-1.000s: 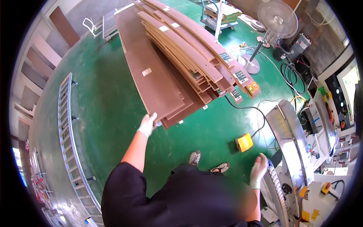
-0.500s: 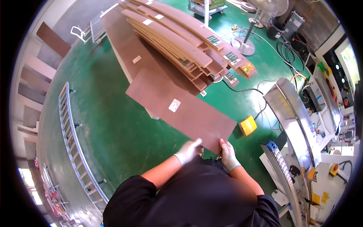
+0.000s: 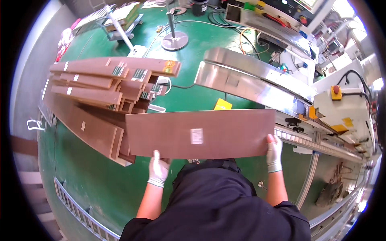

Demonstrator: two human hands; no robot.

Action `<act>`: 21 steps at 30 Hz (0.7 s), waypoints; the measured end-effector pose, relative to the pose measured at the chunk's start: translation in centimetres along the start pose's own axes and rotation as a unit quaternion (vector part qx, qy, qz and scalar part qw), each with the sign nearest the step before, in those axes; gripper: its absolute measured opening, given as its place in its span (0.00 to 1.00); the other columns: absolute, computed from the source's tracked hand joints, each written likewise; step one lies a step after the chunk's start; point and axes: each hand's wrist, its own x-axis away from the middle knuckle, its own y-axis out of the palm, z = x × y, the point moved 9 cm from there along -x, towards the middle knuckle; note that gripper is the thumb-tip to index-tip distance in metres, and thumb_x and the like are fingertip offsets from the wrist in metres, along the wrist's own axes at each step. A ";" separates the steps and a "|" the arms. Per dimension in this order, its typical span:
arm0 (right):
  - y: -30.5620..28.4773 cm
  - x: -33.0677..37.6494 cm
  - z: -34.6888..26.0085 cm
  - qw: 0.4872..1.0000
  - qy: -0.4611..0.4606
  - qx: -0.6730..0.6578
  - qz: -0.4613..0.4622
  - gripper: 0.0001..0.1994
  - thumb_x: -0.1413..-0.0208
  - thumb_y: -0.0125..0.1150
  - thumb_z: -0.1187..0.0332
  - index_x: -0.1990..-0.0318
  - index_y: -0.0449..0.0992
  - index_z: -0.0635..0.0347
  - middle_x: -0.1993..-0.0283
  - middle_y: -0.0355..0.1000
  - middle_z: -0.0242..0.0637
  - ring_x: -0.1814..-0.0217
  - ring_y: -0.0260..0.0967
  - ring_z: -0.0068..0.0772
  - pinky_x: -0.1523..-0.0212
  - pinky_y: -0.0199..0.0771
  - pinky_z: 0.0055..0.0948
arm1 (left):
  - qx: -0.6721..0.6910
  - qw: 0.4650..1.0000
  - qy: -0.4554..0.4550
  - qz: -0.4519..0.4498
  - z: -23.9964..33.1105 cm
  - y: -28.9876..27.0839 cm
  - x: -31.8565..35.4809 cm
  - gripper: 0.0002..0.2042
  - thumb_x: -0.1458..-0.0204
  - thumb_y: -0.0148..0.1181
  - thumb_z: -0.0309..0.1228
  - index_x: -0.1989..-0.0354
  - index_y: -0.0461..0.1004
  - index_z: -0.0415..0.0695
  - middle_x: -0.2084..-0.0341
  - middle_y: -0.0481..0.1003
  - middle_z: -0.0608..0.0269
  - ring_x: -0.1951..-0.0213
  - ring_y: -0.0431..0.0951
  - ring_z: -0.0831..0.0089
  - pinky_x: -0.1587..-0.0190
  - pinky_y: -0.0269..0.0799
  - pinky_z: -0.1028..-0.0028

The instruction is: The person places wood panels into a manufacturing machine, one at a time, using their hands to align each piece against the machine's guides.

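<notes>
Gloved left hand (image 3: 158, 169) and right hand (image 3: 274, 152) clasp fingers over the near edge of a long flat brown board (image 3: 201, 133), held level before the chest. Stacked brown boards (image 3: 104, 92) lie left; a steel conveyor machine (image 3: 257, 84) stands right.

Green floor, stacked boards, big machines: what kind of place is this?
Probably a workshop or small factory handling board. Brown panels are stacked on the green floor, and a long steel machine with a control box stands alongside.

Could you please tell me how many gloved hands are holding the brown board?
2. The left hand grips the brown board's lower edge near its left end; the right hand grips its lower right corner. No other hands show.
</notes>
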 end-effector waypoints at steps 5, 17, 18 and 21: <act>-11.7 -6.5 4.6 0.995 -0.015 -0.022 0.095 0.20 0.32 0.61 0.55 0.65 0.79 0.66 0.67 0.71 0.23 0.64 0.61 0.17 0.61 0.64 0.24 | -0.117 0.982 -0.049 -0.137 -5.6 12.9 -3.5 0.20 0.31 0.56 0.46 0.41 0.71 0.45 0.48 0.79 0.60 0.49 0.80 0.64 0.50 0.77 0.63; -16.4 -16.7 10.7 0.988 -0.009 -0.055 0.146 0.22 0.33 0.60 0.52 0.57 0.82 0.69 0.61 0.80 0.42 0.60 0.74 0.30 0.56 0.73 0.33 | -0.152 0.968 -0.009 -0.198 -9.4 28.9 -15.4 0.20 0.32 0.57 0.45 0.39 0.68 0.46 0.49 0.75 0.60 0.48 0.76 0.65 0.51 0.77 0.67; -16.7 -16.4 10.8 0.979 -0.034 -0.119 0.163 0.21 0.32 0.58 0.54 0.55 0.82 0.68 0.58 0.81 0.42 0.57 0.75 0.30 0.53 0.75 0.32 | -0.159 0.969 -0.005 -0.191 -9.6 29.3 -15.5 0.20 0.32 0.56 0.45 0.39 0.68 0.47 0.48 0.75 0.61 0.48 0.76 0.65 0.51 0.76 0.67; -17.1 -15.5 13.6 0.924 0.130 -0.334 0.133 0.18 0.30 0.52 0.56 0.47 0.78 0.61 0.50 0.79 0.39 0.48 0.77 0.38 0.43 0.78 0.41 | -0.169 0.970 -0.008 -0.172 -10.8 30.6 -15.5 0.21 0.30 0.54 0.45 0.36 0.66 0.49 0.46 0.74 0.62 0.46 0.76 0.64 0.48 0.74 0.66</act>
